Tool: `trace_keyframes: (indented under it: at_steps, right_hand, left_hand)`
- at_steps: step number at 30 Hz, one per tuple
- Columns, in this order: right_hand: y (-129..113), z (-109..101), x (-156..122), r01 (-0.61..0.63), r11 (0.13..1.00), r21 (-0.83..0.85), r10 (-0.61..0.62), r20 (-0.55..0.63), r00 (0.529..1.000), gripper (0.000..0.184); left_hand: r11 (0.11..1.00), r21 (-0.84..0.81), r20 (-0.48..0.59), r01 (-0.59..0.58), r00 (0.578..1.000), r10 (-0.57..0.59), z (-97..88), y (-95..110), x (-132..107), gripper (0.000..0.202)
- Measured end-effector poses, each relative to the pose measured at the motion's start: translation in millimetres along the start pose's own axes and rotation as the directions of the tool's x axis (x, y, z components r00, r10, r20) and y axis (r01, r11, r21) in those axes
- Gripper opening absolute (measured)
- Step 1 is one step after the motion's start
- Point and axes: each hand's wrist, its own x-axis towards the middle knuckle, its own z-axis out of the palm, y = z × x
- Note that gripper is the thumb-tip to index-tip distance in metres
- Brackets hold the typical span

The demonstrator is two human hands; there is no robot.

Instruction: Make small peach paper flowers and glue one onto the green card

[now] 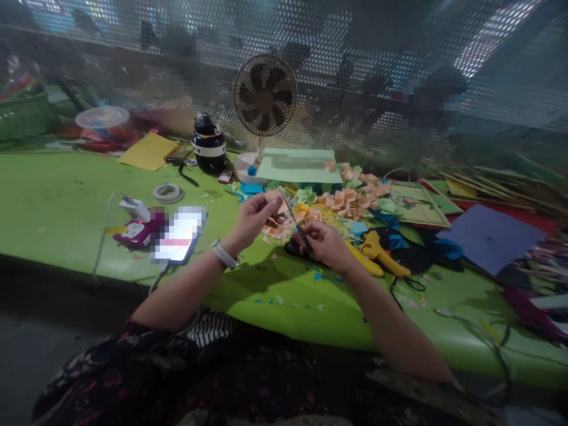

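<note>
My left hand point(257, 218) pinches a small piece of peach paper point(276, 200) between thumb and fingers. In my right hand point(326, 244) is a pair of scissors point(298, 228), its blades pointing up and to the left, close to the paper's right edge. Whether the blades touch the paper I cannot tell. Beyond both hands lies a heap of peach cut paper pieces point(350, 200), with light green pieces point(306, 195) among them. Yellow and blue scraps are scattered near my right hand. A yellow glue gun point(379, 255) rests just right of it.
A small fan point(265, 97) stands behind a pale green sheet point(302, 164). Left of it are a black bottle point(209, 145), a tape roll point(168, 192), a yellow sheet point(148, 151) and a lit phone point(180, 234) on a cable. Purple paper point(490, 238) lies at right.
</note>
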Motion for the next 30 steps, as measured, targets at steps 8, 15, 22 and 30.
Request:
trace_keyframes:
  at_steps: [8, 15, 22, 30]
  right_hand:
    - [3.0, 0.6, 1.8, -0.046, 0.998, 0.036, 0.045, 0.017, 0.999, 0.058]
    - [6.6, 3.6, 3.4, -0.049, 0.998, 0.043, 0.048, 0.03, 0.998, 0.058]
    - [7.3, 4.4, 2.9, -0.03, 1.0, 0.0, 0.03, 0.024, 0.999, 0.059]
    - [11.5, 3.2, 5.5, -0.038, 0.999, -0.003, 0.038, 0.022, 0.999, 0.059]
  left_hand:
    - [0.979, -0.203, -0.017, 0.004, 1.0, -0.008, -0.1, -1.9, 1.7, 0.024]
    - [0.928, -0.372, 0.037, 0.035, 0.999, -0.023, 1.8, -3.9, -1.1, 0.032]
    - [0.92, -0.388, 0.025, 0.055, 0.998, -0.049, 2.8, -5.7, -1.2, 0.029]
    - [0.938, -0.327, 0.01, 0.116, 0.993, -0.119, 2.4, -6.0, 0.9, 0.023]
